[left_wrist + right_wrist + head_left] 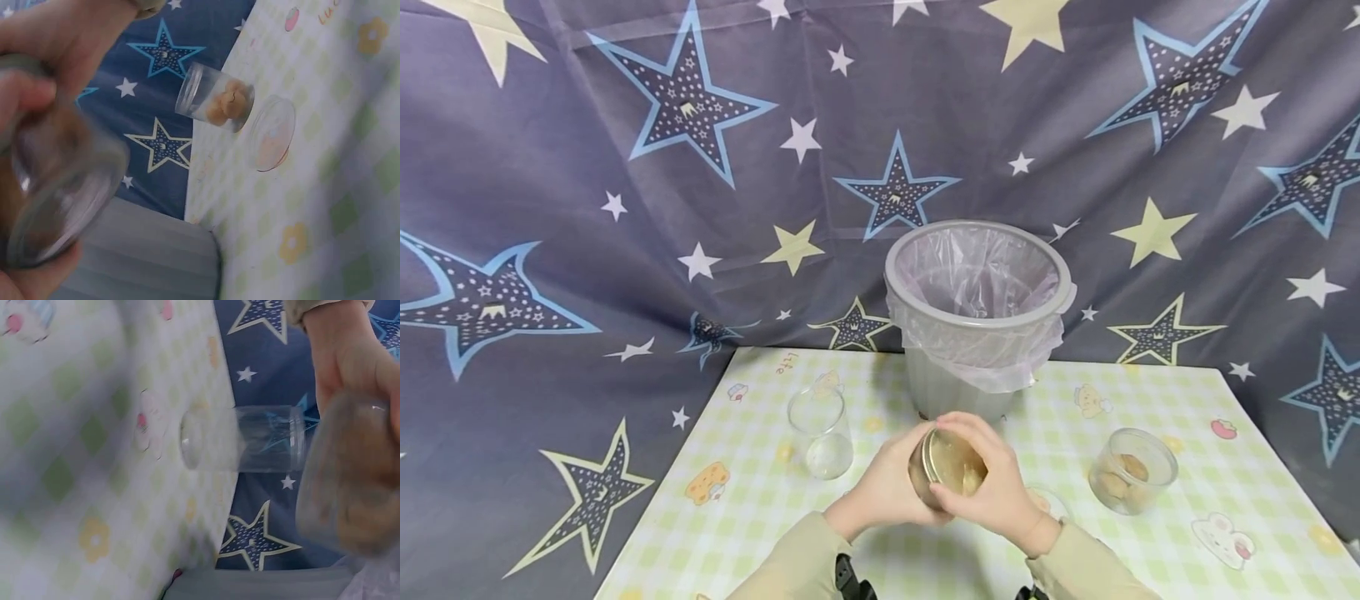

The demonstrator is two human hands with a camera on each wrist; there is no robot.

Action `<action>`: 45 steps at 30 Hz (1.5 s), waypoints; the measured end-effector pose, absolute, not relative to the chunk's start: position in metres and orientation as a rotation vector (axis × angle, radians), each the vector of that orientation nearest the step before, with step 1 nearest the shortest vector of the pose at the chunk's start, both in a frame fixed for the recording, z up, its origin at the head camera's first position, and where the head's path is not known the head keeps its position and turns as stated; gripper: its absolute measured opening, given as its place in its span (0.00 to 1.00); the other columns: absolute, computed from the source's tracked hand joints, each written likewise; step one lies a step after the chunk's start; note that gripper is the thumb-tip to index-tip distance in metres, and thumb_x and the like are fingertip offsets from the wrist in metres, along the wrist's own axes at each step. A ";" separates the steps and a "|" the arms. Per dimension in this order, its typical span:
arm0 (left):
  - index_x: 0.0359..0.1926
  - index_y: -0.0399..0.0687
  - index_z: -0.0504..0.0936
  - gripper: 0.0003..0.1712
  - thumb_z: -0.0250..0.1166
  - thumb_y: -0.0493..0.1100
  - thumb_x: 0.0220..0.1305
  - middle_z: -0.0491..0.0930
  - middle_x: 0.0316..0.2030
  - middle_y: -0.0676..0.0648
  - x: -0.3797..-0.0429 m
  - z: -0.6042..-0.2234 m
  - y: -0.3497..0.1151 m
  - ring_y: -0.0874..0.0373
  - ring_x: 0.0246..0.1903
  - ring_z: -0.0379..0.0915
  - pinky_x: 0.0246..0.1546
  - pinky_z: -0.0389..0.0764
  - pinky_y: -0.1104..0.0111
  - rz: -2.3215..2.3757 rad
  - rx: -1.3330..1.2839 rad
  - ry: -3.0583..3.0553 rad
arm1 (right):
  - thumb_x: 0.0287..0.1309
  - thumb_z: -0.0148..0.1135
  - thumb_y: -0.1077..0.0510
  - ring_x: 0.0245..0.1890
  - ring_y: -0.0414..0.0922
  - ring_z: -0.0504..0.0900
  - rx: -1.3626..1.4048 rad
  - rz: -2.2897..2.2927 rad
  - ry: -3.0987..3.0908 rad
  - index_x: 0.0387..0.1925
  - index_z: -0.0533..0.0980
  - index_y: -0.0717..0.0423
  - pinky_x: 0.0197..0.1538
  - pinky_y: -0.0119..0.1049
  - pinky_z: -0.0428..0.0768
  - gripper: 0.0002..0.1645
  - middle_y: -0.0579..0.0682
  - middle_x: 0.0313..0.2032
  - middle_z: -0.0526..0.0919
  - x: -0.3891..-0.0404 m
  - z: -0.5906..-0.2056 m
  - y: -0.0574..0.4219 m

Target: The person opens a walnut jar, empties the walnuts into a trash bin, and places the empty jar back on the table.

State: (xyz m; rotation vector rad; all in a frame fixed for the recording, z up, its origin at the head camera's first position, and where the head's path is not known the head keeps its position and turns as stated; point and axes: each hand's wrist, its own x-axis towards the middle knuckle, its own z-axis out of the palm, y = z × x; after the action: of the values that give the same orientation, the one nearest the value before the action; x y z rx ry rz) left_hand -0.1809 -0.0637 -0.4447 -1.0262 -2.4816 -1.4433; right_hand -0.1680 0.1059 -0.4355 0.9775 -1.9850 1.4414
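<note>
Both hands hold a clear jar with brown contents and a gold-coloured lid, raised over the near middle of the table. My left hand wraps it from the left. From the other side, my right hand grips it, fingers over the top and thumb along the front edge. The jar is tilted, and its contents look blurred in the wrist views. Left of the hands stands an empty clear jar. To the right, a shorter clear jar contains several round brown pieces.
A grey bin with a pink-tinted plastic liner stands on the table behind the hands. A clear lid lies beside the shorter jar. The checked tabletop meets a star-patterned curtain at the back.
</note>
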 end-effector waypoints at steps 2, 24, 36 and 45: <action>0.66 0.60 0.63 0.58 0.80 0.40 0.29 0.76 0.55 0.51 -0.181 -0.446 -0.067 0.59 0.51 0.75 0.54 0.76 0.66 -1.549 -1.075 -2.519 | 0.41 0.72 0.61 0.54 0.44 0.74 1.079 1.453 -2.008 0.54 0.72 0.62 0.58 0.33 0.74 0.34 0.57 0.53 0.74 -0.170 -0.438 0.110; 0.65 0.40 0.62 0.58 0.80 0.52 0.32 0.72 0.57 0.43 -0.178 -0.457 -0.064 0.51 0.55 0.69 0.60 0.72 0.60 -0.558 -0.847 -2.720 | 0.53 0.67 0.44 0.43 0.48 0.75 0.632 1.392 -2.869 0.67 0.62 0.55 0.36 0.36 0.78 0.44 0.59 0.53 0.75 -0.174 -0.432 0.132; 0.63 0.42 0.65 0.56 0.80 0.52 0.29 0.74 0.56 0.45 -0.176 -0.458 -0.061 0.50 0.56 0.70 0.60 0.72 0.59 -0.644 -0.901 -2.666 | 0.44 0.74 0.50 0.40 0.49 0.77 0.536 1.603 -2.820 0.63 0.67 0.58 0.36 0.38 0.78 0.44 0.62 0.52 0.77 -0.171 -0.422 0.137; 0.64 0.48 0.65 0.54 0.79 0.49 0.32 0.75 0.55 0.51 -0.177 -0.464 -0.066 0.55 0.53 0.72 0.52 0.77 0.61 -0.992 -0.973 -2.835 | 0.35 0.79 0.55 0.45 0.44 0.74 1.098 1.348 -2.635 0.59 0.71 0.55 0.41 0.31 0.81 0.45 0.52 0.48 0.74 -0.172 -0.432 0.147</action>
State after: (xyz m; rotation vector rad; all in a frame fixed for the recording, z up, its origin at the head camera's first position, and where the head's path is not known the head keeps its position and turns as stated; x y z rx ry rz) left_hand -0.1773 -0.0660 -0.4641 -0.9726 -2.8353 -0.9921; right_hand -0.1721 0.1472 -0.4321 1.0983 -2.6346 1.3476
